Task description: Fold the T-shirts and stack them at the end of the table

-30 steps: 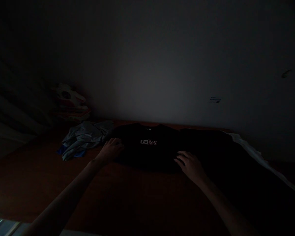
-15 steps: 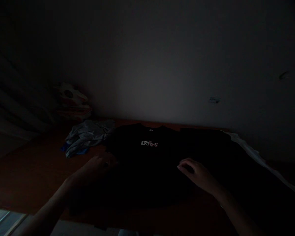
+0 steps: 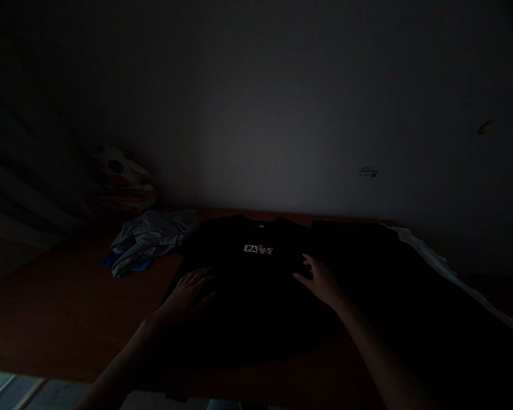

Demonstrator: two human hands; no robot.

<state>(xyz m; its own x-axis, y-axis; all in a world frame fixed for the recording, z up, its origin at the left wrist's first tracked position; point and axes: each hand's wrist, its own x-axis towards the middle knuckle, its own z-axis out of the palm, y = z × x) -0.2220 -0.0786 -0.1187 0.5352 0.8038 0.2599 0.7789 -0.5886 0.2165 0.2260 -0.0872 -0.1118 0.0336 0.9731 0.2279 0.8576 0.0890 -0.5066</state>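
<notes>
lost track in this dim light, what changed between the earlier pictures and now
The lower part of the black shirt now spreads further toward the person. The left hand has moved nearer the person; the right hand, now open, slightly inward. Too dark to tell whether fabric was let go. The grey cloth and chest print stayed put.

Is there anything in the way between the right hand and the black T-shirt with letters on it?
Nothing visible is in the way. The right hand is right over the black T-shirt, though it's too dark to tell if they touch. The crumpled grey cloth lies off to the left.
</notes>
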